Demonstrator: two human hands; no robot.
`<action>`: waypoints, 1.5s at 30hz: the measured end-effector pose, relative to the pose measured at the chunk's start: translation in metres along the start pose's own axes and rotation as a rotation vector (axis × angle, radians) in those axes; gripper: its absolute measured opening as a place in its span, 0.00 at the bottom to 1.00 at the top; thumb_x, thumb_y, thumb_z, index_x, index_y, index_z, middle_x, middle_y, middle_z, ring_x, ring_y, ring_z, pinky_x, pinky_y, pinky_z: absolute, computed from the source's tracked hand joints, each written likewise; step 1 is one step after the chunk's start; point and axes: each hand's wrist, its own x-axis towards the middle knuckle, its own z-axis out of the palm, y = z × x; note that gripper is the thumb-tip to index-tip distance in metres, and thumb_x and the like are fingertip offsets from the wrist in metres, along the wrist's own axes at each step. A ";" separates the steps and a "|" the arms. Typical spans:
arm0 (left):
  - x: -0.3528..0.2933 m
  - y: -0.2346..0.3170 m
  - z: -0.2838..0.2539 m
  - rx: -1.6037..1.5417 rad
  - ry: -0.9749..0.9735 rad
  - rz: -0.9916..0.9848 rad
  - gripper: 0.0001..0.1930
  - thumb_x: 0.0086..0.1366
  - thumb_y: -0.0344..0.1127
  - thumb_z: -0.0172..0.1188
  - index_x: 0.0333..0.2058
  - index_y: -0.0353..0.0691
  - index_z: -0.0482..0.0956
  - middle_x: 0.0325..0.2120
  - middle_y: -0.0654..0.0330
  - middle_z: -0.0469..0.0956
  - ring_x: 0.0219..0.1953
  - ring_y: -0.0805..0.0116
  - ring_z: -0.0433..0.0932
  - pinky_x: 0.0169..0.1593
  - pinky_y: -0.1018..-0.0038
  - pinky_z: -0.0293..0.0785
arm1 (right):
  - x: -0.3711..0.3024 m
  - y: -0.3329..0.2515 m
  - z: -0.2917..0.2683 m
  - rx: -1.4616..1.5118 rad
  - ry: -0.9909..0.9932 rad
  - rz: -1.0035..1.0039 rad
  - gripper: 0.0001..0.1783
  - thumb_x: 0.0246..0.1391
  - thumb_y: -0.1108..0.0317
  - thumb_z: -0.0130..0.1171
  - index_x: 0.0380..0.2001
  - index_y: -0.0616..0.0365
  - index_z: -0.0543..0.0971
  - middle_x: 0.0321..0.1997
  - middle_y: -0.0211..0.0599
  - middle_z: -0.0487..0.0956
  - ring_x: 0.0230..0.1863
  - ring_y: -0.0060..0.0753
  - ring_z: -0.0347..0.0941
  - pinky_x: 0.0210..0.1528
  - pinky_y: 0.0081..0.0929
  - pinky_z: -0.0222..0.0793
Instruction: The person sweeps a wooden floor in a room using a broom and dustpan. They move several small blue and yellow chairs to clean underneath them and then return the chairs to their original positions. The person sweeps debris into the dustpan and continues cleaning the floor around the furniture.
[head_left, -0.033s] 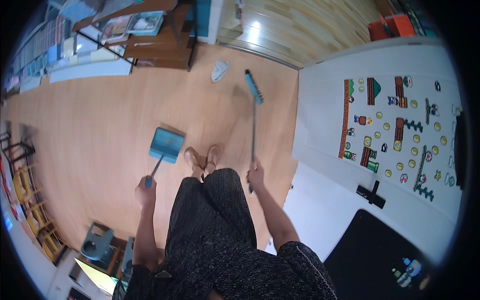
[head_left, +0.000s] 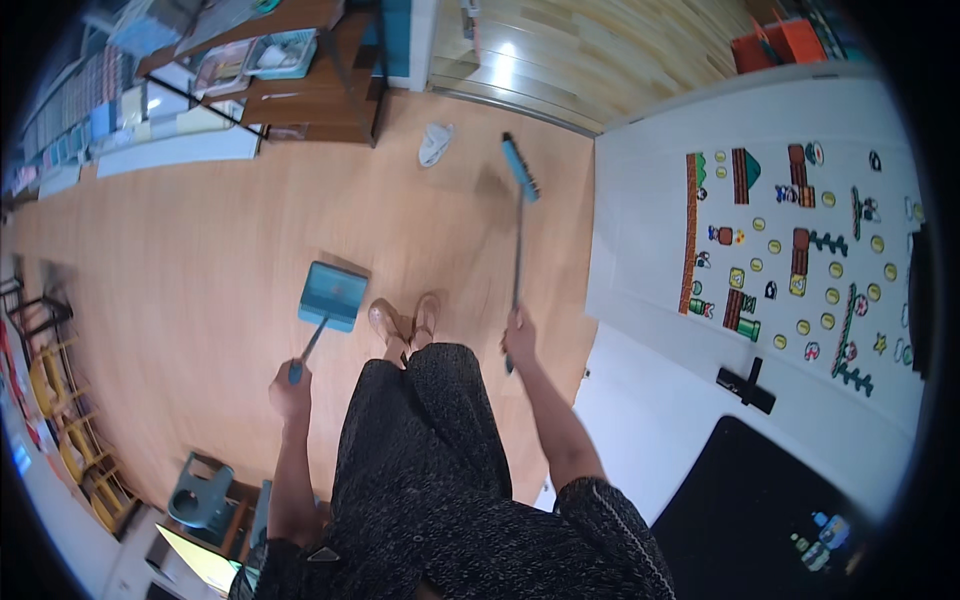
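My left hand [head_left: 290, 390] is wrapped round the handle of a teal dustpan [head_left: 335, 296]. The pan is left of my feet, its wide mouth facing away from me. On the right, my right hand [head_left: 519, 342] grips the grey stick of a broom [head_left: 518, 235] near its teal-tipped top end. The broom's teal head [head_left: 520, 168] with dark bristles lies far ahead, tilted, a shadow on the floor to its left. Whether the bristles touch the floor I cannot tell. A crumpled white cloth-like item [head_left: 436, 144] rests on the floor left of the broom head.
A brown shelf [head_left: 330, 118] with baskets stands at the far left. A white door [head_left: 640, 230] with colourful stickers runs along the right. A metal threshold [head_left: 510, 108] crosses the far side. Grey-green seats [head_left: 203, 497] and yellow chairs [head_left: 75, 440] stand at the near left.
The broom and my right hand have shifted a little to the right, and the broom head has swung right, away from the white item. The dustpan stays nearly where it was.
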 end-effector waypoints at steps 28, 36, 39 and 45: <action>0.044 0.116 0.040 0.140 -0.209 0.362 0.10 0.55 0.40 0.62 0.31 0.40 0.82 0.19 0.53 0.77 0.21 0.61 0.76 0.28 0.67 0.70 | -0.271 0.173 -0.085 0.332 0.157 0.672 0.26 0.62 0.59 0.47 0.64 0.37 0.61 0.12 0.24 0.63 0.09 0.19 0.59 0.10 0.20 0.58; 0.077 0.098 0.012 0.052 -0.233 0.377 0.09 0.55 0.38 0.63 0.33 0.41 0.83 0.19 0.56 0.77 0.21 0.68 0.75 0.29 0.72 0.71 | -0.122 0.196 -0.042 0.835 0.418 0.538 0.29 0.65 0.59 0.42 0.66 0.35 0.48 0.12 0.30 0.63 0.09 0.24 0.59 0.10 0.22 0.57; 0.097 0.079 -0.003 0.023 -0.247 0.361 0.09 0.55 0.38 0.63 0.33 0.41 0.83 0.19 0.55 0.78 0.22 0.68 0.77 0.30 0.72 0.71 | -0.125 0.191 0.046 0.719 0.416 0.532 0.28 0.64 0.61 0.41 0.66 0.34 0.49 0.12 0.30 0.61 0.09 0.24 0.59 0.10 0.24 0.59; 0.165 -0.003 -0.041 -0.020 -0.268 0.388 0.09 0.55 0.38 0.63 0.32 0.40 0.83 0.20 0.55 0.78 0.23 0.66 0.78 0.31 0.71 0.72 | -0.172 0.124 0.228 0.137 0.206 0.423 0.28 0.62 0.65 0.41 0.66 0.43 0.53 0.16 0.33 0.66 0.10 0.26 0.62 0.12 0.27 0.63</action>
